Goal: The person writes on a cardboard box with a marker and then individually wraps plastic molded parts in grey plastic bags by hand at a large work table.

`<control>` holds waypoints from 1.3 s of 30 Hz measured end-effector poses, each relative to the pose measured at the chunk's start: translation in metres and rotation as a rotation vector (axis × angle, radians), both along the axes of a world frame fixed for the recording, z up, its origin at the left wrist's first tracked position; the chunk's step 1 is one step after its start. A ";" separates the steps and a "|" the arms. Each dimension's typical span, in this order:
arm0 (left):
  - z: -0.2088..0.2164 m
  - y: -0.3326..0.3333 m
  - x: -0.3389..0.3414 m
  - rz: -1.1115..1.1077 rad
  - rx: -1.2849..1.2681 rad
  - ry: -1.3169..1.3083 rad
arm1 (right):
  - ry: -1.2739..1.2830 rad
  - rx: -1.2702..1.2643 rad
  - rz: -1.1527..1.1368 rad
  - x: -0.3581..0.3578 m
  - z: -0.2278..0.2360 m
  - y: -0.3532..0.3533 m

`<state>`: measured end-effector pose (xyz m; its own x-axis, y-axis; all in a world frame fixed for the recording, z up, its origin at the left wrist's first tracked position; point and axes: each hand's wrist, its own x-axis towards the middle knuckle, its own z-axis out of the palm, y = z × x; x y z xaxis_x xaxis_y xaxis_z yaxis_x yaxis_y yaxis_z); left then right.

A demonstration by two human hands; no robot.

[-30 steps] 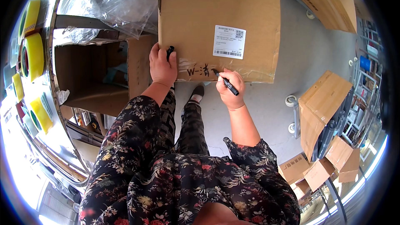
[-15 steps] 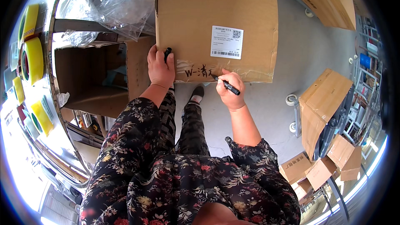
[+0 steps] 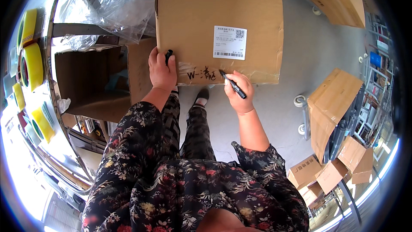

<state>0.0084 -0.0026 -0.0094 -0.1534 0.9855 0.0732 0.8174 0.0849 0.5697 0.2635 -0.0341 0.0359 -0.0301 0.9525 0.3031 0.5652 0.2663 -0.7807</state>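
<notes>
A large cardboard box (image 3: 193,13) lies before me with a white printed label (image 3: 230,43) on its face. Dark handwriting (image 3: 201,75) runs along the near edge, over clear tape. My right hand (image 3: 237,96) is closed round a black marker (image 3: 235,87), its tip by the right end of the writing; whether the tip touches the box I cannot tell. At the box's near left edge, my left hand (image 3: 162,71) holds a black marker cap (image 3: 169,55) between thumb and fingers and rests against the cardboard.
To the left stand an open cardboard box (image 3: 92,81), clear plastic film (image 3: 122,6) and yellow tape rolls (image 3: 32,66). On the right are a taped carton (image 3: 334,99) with dark rolls, smaller cartons (image 3: 331,176) and white caster wheels (image 3: 299,101). My feet are below the box.
The writing has grown by more strokes on its right end. My right hand and the marker have shifted slightly right along the box. The box appears slightly further left in view.
</notes>
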 end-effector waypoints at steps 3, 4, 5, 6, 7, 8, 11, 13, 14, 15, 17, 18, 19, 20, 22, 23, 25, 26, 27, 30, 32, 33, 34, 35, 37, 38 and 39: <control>0.001 -0.001 0.000 -0.006 -0.019 0.025 | 0.044 -0.011 -0.053 -0.001 -0.003 -0.003; 0.001 -0.001 0.000 -0.004 -0.018 0.027 | 0.061 -0.017 -0.084 -0.001 -0.005 -0.004; 0.001 0.000 0.000 -0.004 -0.016 0.029 | 0.035 0.008 -0.076 0.000 -0.007 -0.003; 0.000 -0.001 -0.001 -0.001 -0.018 0.023 | 0.028 0.017 -0.062 -0.001 -0.005 -0.002; -0.002 -0.001 -0.002 0.001 -0.020 0.017 | 0.021 0.027 -0.048 -0.003 -0.003 -0.001; -0.003 -0.001 -0.004 0.004 -0.021 0.012 | 0.014 0.036 -0.034 -0.004 -0.002 -0.001; -0.003 -0.001 -0.003 0.005 -0.008 0.004 | 0.034 0.004 -0.067 -0.002 -0.006 -0.004; -0.004 -0.002 -0.004 0.001 -0.008 0.009 | 0.029 0.004 -0.084 -0.002 -0.004 -0.003; -0.005 -0.002 -0.004 -0.001 -0.008 0.011 | 0.027 0.004 -0.093 -0.002 -0.004 -0.002; -0.004 -0.002 -0.004 0.000 -0.007 0.011 | 0.023 0.007 -0.058 0.000 -0.005 -0.002; -0.003 -0.002 -0.004 0.001 -0.007 0.011 | 0.015 0.014 0.010 0.004 -0.007 -0.003; -0.003 -0.002 -0.005 -0.003 -0.010 0.018 | 0.025 -0.001 -0.014 0.004 -0.007 -0.003; -0.004 -0.002 -0.005 -0.006 -0.014 0.024 | 0.034 -0.015 -0.037 0.003 -0.006 -0.003; -0.004 -0.002 -0.006 -0.009 -0.017 0.030 | 0.044 -0.030 -0.061 0.003 -0.006 -0.003; -0.003 -0.001 -0.005 -0.011 -0.006 0.029 | 0.032 -0.039 -0.061 0.003 -0.006 -0.004; -0.003 -0.001 -0.005 -0.012 -0.001 0.029 | 0.027 -0.044 -0.062 0.003 -0.006 -0.005; -0.005 -0.001 -0.005 -0.005 -0.005 0.029 | 0.010 -0.006 -0.019 0.001 -0.006 -0.003; -0.005 -0.001 -0.006 -0.001 -0.008 0.029 | 0.001 0.012 0.002 0.000 -0.005 -0.002; -0.004 -0.001 -0.005 -0.006 -0.002 0.021 | 0.004 0.014 -0.028 -0.001 -0.005 -0.002; -0.003 -0.001 -0.004 -0.017 0.014 0.014 | 0.010 0.015 -0.077 -0.001 -0.005 -0.004; -0.004 -0.003 -0.005 -0.021 0.024 0.033 | 0.015 0.006 -0.057 0.001 -0.005 -0.005; -0.004 -0.003 -0.005 -0.017 0.020 0.031 | 0.030 0.002 0.013 0.001 -0.004 -0.004; -0.004 -0.003 -0.006 -0.013 0.016 0.029 | 0.029 0.001 -0.005 0.002 -0.005 -0.005; -0.005 -0.004 -0.006 -0.009 0.011 0.027 | 0.028 0.000 -0.022 0.003 -0.008 -0.006; -0.003 -0.004 -0.006 -0.015 -0.001 0.023 | 0.034 -0.015 -0.088 0.002 -0.008 -0.006; -0.003 -0.004 -0.006 -0.017 -0.009 0.022 | 0.037 -0.018 -0.044 0.002 -0.008 -0.006; -0.004 -0.004 -0.007 -0.011 -0.005 0.022 | 0.040 -0.018 0.002 0.003 -0.006 -0.004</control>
